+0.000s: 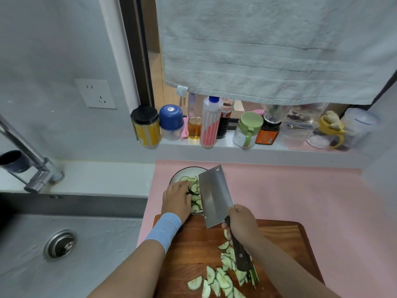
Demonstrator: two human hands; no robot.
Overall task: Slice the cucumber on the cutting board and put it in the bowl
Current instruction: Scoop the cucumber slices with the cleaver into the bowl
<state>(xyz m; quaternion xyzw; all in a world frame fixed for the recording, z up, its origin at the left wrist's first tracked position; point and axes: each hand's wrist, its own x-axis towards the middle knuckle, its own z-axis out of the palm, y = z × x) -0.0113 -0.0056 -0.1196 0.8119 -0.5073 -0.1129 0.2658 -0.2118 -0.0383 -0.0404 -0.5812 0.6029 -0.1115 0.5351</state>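
A white bowl [184,170] stands on the pink mat just beyond the wooden cutting board [193,244]. Cucumber slices [196,197] lie in the bowl beside the blade. My left hand [177,200] reaches over the bowl's left side, its fingers touching those slices. My right hand [240,224] grips the dark handle of a cleaver [214,196], whose broad blade is tilted over the bowl's right side. More half-moon cucumber slices [223,278] lie piled on the near part of the board, partly under the handle.
A steel sink [64,244] with a drain and a tap [40,168] is on the left. Jars and bottles [210,123] line the window ledge behind the pink mat [300,194]. A grey towel [268,50] hangs above them. A wall socket [96,94] sits at left.
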